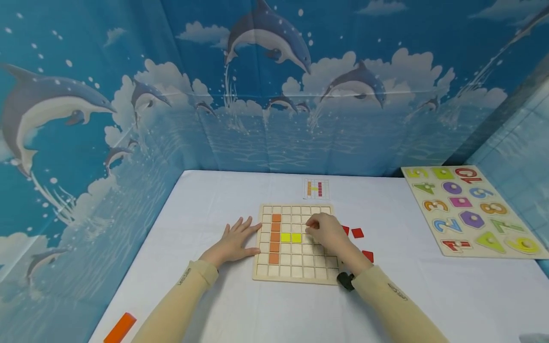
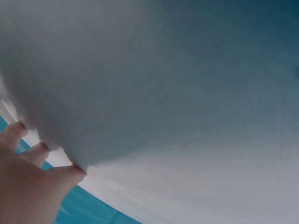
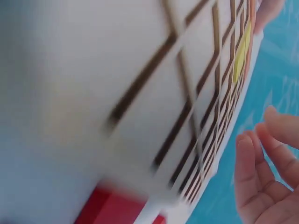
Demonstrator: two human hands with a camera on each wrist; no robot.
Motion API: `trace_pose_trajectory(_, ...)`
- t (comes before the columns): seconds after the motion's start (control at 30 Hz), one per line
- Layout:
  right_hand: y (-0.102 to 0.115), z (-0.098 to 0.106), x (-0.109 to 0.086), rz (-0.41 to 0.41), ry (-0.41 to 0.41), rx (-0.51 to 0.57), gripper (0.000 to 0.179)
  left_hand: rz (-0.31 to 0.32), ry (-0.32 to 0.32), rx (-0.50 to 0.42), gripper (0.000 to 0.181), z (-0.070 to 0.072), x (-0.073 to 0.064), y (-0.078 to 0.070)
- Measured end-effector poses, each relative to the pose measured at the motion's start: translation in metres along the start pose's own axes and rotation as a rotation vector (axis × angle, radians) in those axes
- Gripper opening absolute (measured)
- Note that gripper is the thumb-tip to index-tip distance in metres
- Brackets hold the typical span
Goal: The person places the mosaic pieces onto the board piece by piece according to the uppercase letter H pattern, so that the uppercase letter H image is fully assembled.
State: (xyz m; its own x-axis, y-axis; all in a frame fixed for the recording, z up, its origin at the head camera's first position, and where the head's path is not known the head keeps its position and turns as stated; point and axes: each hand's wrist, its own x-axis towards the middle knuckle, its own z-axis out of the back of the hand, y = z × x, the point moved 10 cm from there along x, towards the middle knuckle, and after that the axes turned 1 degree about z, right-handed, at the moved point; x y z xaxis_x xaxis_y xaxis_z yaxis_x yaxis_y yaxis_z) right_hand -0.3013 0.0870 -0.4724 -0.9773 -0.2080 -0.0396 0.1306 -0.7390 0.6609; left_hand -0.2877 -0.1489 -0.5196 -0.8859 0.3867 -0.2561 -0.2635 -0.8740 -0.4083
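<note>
A wooden grid board (image 1: 296, 279) lies on the white table. An orange column of tiles (image 1: 275, 237) and two yellow tiles (image 1: 290, 237) sit in its cells. My left hand (image 1: 233, 242) rests spread at the board's left edge, index fingertip and thumb right at the rim; the left wrist view shows part of this hand (image 2: 32, 182). Over the board's right half, my right hand (image 1: 328, 233) bends its fingers down just right of the yellow tiles. In the right wrist view its thumb and fingertips (image 3: 245, 144) come close together; I cannot tell whether they pinch anything.
Several loose red tiles (image 1: 358, 233) lie right of the board. Behind it is a small pattern card (image 1: 316, 189) with orange, yellow and red squares. A number-and-shape puzzle board (image 1: 429, 224) stands far right. An orange block (image 1: 120, 327) lies front left. A dolphin-printed curtain (image 1: 266, 138) hangs behind.
</note>
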Motion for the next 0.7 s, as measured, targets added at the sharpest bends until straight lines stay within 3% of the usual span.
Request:
trace_pose_trajectory(0.33, -0.062, 0.04, -0.025, -0.152, 0.008, 0.092, 0.025, -0.015, 0.003, -0.001, 0.077, -0.003, 0.001, 0.001)
trace_pose_trajectory(0.57, -0.104, 0.057, -0.05, -0.265, 0.008, 0.121, 0.032, -0.001, 0.005, 0.025, 0.078, -0.002, 0.003, 0.004)
trace_pose_trajectory(0.7, -0.118, 0.063, -0.062, -0.28, 0.004, 0.116, 0.031, -0.009, 0.001, 0.02, 0.078, -0.002, 0.002, 0.004)
